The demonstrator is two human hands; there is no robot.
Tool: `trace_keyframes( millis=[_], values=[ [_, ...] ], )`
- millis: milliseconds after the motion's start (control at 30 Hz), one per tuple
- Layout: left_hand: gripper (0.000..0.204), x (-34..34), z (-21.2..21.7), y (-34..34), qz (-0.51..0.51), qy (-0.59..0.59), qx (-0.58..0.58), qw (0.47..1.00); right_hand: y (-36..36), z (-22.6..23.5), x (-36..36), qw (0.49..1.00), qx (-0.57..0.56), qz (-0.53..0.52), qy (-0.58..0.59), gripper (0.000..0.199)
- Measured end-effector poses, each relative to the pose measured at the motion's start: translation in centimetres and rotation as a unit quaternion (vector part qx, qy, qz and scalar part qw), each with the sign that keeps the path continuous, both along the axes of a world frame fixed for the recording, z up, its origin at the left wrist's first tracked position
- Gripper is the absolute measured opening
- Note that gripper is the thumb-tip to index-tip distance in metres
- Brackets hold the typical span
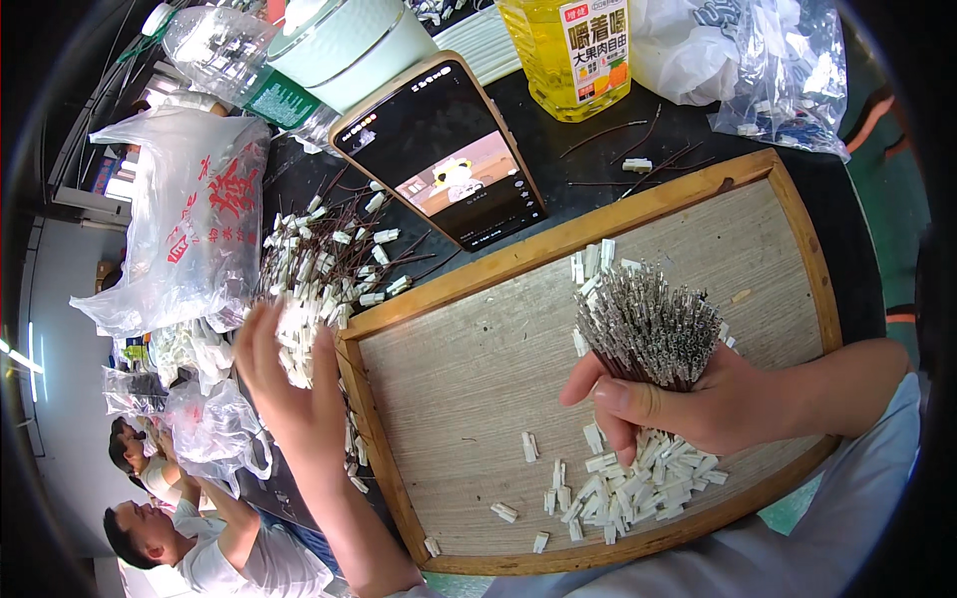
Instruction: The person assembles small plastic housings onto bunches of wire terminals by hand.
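My right hand [688, 404] is closed round a thick bundle of thin wires [653, 324] with silvery metal terminals at their tips, held above a wood-framed tray [439, 389]. Under that hand lies a heap of small white plastic connectors [643, 488], with more of them behind the bundle. My left hand [294, 384] is raised at the tray's left edge, its fingers apart and nothing visible in them. Just beyond it is a pile of white connectors on brown wires [309, 259]; whether the fingers touch the pile I cannot tell.
Behind the tray a phone [449, 149] leans against a pale tub [349, 50]. A clear bottle [234, 70], a yellow drink bottle [568, 60] and plastic bags [189, 219] stand around. Loose wires [638, 164] lie at the back. Two people sit at the lower left.
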State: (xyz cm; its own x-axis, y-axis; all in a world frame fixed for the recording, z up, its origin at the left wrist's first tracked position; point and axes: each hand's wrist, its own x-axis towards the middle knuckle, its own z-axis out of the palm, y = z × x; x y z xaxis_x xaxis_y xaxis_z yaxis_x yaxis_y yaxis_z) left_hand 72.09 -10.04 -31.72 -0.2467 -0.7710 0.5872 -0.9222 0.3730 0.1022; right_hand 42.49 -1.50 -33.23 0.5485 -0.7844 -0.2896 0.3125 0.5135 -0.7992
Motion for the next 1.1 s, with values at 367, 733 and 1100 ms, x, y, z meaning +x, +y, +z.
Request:
trace_keyframes(
  millis=[367,733,1100],
  values=[
    [0.028,-6.7,-0.4,6.0,-0.282,-0.05,0.429,0.857,0.1,0.5,-0.4,0.997,0.06,0.007,0.039,0.024],
    [0.022,-6.4,-0.7,5.3,-0.308,0.23,0.343,0.857,0.4,0.7,-0.3,0.996,0.036,-0.042,0.067,0.018],
    [0.021,-6.3,-1.3,5.6,-0.297,0.571,0.501,0.578,0.5,0.2,-0.1,0.997,-0.021,-0.036,0.068,0.017]
  ],
)
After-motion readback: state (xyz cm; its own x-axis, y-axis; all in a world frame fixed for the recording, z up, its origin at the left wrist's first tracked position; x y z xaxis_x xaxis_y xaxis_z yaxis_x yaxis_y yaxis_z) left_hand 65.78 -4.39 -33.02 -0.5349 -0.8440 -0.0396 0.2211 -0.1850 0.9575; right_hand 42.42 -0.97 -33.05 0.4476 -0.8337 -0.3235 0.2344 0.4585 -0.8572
